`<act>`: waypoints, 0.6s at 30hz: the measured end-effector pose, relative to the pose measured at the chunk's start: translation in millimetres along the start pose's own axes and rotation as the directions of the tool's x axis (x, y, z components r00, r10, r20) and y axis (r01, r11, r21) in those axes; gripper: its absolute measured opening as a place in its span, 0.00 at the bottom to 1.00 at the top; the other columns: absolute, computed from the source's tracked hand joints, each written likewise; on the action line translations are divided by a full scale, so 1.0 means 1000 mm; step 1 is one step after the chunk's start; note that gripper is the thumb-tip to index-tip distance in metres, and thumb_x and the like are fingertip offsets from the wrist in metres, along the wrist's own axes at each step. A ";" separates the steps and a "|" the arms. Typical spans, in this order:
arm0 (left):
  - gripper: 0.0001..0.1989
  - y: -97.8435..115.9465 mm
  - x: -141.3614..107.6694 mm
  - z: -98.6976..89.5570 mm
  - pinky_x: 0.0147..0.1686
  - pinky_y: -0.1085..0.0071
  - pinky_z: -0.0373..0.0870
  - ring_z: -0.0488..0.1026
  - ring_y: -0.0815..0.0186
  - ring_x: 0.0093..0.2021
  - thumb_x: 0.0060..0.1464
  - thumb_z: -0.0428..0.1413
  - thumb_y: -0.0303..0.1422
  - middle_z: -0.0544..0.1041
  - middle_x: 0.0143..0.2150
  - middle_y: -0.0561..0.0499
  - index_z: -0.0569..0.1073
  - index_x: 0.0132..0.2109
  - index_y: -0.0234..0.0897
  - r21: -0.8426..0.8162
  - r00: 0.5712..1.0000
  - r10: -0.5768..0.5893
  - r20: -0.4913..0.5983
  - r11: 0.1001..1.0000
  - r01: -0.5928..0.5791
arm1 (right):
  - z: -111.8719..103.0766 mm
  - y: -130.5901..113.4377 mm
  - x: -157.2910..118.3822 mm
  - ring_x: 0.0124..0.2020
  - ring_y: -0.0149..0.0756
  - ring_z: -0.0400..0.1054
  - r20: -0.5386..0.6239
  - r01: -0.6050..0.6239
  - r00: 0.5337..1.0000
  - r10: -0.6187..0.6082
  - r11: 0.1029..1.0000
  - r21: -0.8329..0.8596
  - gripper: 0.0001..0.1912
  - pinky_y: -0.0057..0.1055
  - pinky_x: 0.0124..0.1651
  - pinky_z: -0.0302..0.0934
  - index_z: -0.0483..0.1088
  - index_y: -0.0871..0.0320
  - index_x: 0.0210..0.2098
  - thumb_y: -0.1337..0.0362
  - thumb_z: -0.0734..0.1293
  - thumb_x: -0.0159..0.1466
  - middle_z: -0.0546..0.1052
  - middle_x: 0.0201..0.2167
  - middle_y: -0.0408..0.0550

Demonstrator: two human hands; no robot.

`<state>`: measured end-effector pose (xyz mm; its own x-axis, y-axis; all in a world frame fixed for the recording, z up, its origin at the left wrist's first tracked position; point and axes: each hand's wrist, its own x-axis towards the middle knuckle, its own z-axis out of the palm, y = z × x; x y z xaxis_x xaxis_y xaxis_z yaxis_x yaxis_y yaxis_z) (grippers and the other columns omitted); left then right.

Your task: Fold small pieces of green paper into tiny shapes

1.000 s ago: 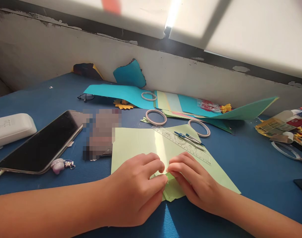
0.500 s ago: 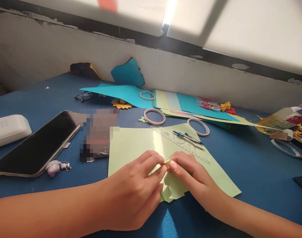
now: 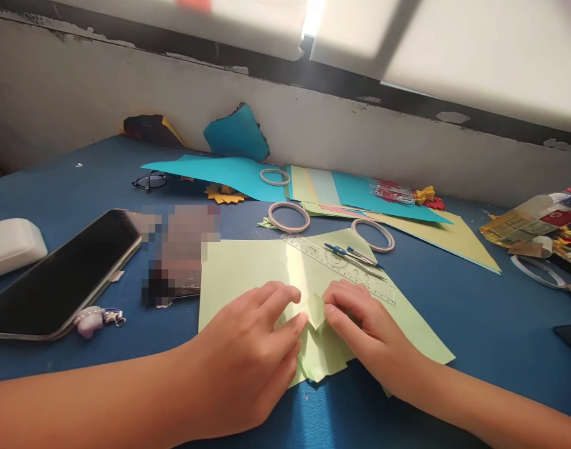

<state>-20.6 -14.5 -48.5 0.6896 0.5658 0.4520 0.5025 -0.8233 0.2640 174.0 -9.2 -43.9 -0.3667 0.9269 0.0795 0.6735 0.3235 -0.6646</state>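
Observation:
A small folded piece of light green paper [image 3: 316, 312] stands between my hands. My right hand [image 3: 367, 324] pinches its right edge between thumb and forefinger. To the left, my left hand [image 3: 254, 346] has its thumb and forefinger apart, the thumb tip close to the piece; whether it touches cannot be made out. Beneath both hands lies a large light green sheet [image 3: 243, 268], with more creased green paper [image 3: 322, 358] at its front edge. A clear ruler [image 3: 360, 274] and a blue-and-silver compass [image 3: 346, 254] rest on the sheet's upper right.
Left of the sheet are a phone [image 3: 65, 274], a purple charm [image 3: 91, 321] and a white case [image 3: 11, 246]. Tape rolls [image 3: 289, 229] lie behind. Farther back are blue sheets [image 3: 210, 171], yellow paper [image 3: 444, 237] and glasses [image 3: 149, 181]. A bottle [image 3: 542, 215] lies at right.
My left thumb and forefinger have parted from the small green paper, which now shows more of its surface. My right hand keeps its pinch. The view has shifted slightly.

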 end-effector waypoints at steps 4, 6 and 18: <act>0.14 -0.001 0.000 -0.001 0.42 0.58 0.66 0.66 0.55 0.47 0.58 0.42 0.25 0.70 0.48 0.40 0.71 0.44 0.29 0.022 0.997 0.064 0.051 0.998 -0.066 | 0.003 0.006 0.004 0.25 0.30 0.55 -0.033 0.075 0.996 -0.081 0.986 -0.149 0.12 0.31 0.33 0.50 0.53 0.57 0.22 0.68 0.54 0.62 0.60 0.20 0.40; 0.13 0.000 0.000 -0.003 0.41 0.60 0.66 0.68 0.56 0.46 0.57 0.43 0.24 0.72 0.45 0.41 0.71 0.41 0.29 0.015 0.995 0.091 0.026 0.996 -0.092 | 0.003 0.008 0.004 0.25 0.30 0.55 -0.042 0.112 0.992 -0.123 0.973 -0.200 0.12 0.31 0.32 0.50 0.52 0.57 0.22 0.69 0.54 0.61 0.59 0.21 0.40; 0.12 0.000 0.001 -0.005 0.41 0.64 0.66 0.70 0.58 0.43 0.55 0.45 0.23 0.75 0.38 0.42 0.69 0.45 0.31 0.000 0.977 0.161 0.137 0.987 -0.163 | 0.004 0.005 -0.005 0.25 0.29 0.54 -0.033 0.250 0.963 -0.267 0.933 -0.258 0.10 0.31 0.32 0.51 0.55 0.58 0.21 0.73 0.57 0.58 0.60 0.21 0.41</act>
<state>-22.1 -14.0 -43.7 0.8263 0.4265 0.3680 0.3834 -0.9044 0.1873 177.1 -12.9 -50.9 -0.5116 0.8129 0.2785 0.7029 0.5823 -0.4084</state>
